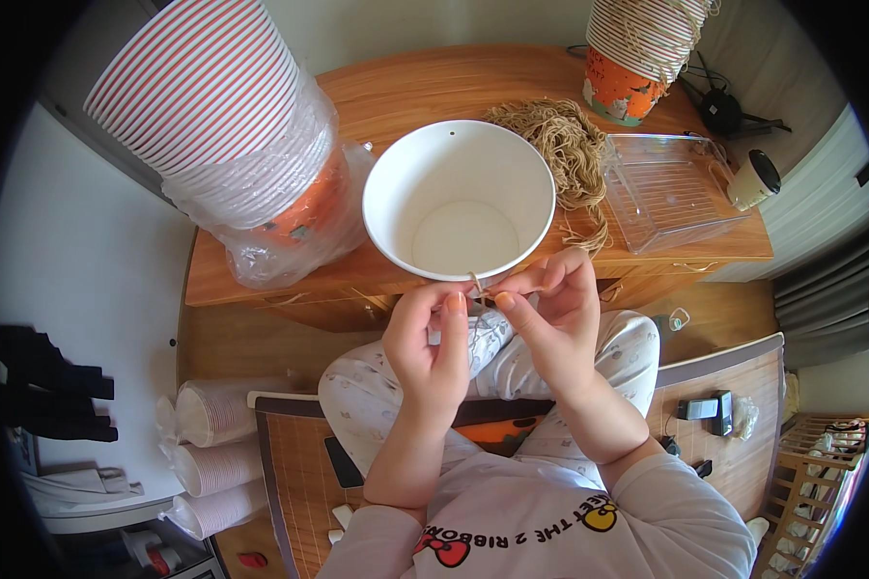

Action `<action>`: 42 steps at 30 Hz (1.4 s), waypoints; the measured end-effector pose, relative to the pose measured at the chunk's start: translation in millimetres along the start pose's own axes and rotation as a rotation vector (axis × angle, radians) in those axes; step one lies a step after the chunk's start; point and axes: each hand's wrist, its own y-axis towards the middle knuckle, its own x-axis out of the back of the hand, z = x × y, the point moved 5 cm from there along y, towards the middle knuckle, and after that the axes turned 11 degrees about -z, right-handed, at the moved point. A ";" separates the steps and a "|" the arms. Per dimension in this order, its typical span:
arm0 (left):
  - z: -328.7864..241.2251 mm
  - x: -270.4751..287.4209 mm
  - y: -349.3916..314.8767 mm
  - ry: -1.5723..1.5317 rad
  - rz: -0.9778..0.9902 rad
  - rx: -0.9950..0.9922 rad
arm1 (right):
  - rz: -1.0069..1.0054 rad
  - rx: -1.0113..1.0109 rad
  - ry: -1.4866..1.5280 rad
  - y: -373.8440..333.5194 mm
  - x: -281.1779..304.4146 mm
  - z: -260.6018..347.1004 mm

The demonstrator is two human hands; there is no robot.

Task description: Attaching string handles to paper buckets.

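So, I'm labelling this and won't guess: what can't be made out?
Head view: whether the string is knotted; too small, partly covered by fingers.
Head view: outer wall of white bucket; hidden by its rim.
Head view: tops of the left stack and right stack; cut off by upper edge.
Head view: contents of cup; hidden by black lid.

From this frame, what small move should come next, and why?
Perhaps draw the twine strand snug: the left hand and right hand pinch it at the near rim of the white bucket; any knot is too small to make out.
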 end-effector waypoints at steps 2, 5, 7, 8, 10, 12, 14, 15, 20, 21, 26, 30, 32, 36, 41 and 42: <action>7.1 -0.3 -0.4 -0.025 0.029 0.142 | 0.008 -0.043 0.049 -1.0 -0.9 -3.3; 8.6 -5.4 -0.1 -0.248 0.055 0.304 | -0.033 -0.272 0.299 -3.0 2.7 -19.1; 14.3 -6.8 0.9 -0.331 0.122 0.365 | -0.038 -0.303 0.316 -4.1 4.4 -24.6; 14.6 -7.1 1.1 -0.331 0.122 0.365 | -0.043 -0.334 0.332 -4.8 4.6 -26.5; 16.0 -8.7 1.1 -0.341 0.123 0.377 | -0.033 -0.341 0.330 -6.5 2.5 -27.8; 14.5 -12.3 2.7 -0.332 0.128 0.363 | -0.024 -0.346 0.328 -7.1 0.6 -29.7; 14.9 -14.1 3.6 -0.325 0.134 0.349 | -0.020 -0.346 0.336 -6.9 0.5 -32.7; 16.0 -13.3 4.0 -0.313 0.139 0.334 | -0.019 -0.346 0.336 -6.9 0.4 -33.6; 24.3 -11.2 3.8 -0.288 0.140 0.247 | -0.039 -0.364 0.345 -6.2 0.1 -39.0; 25.0 -10.9 3.3 -0.297 0.138 0.245 | -0.041 -0.363 0.346 -6.2 -0.2 -39.0; 22.7 -7.6 7.5 -0.282 0.164 0.240 | -0.022 -0.344 0.345 -7.0 -1.2 -38.4; 24.0 -8.9 10.6 -0.275 0.266 0.399 | 0.010 -0.352 0.346 -8.1 0.2 -36.6; 22.4 -12.8 12.3 -0.251 0.274 0.434 | 0.017 -0.379 0.331 -8.7 1.3 -37.4; 21.5 -18.5 13.1 -0.349 0.267 0.477 | -0.023 -0.405 0.323 -7.8 -2.5 -32.4; 23.6 -19.1 13.0 -0.431 0.238 0.540 | 0.010 -0.387 0.291 -8.0 4.2 -32.3; 25.1 -17.9 13.0 -0.432 0.235 0.546 | 0.010 -0.388 0.292 -7.8 5.1 -32.7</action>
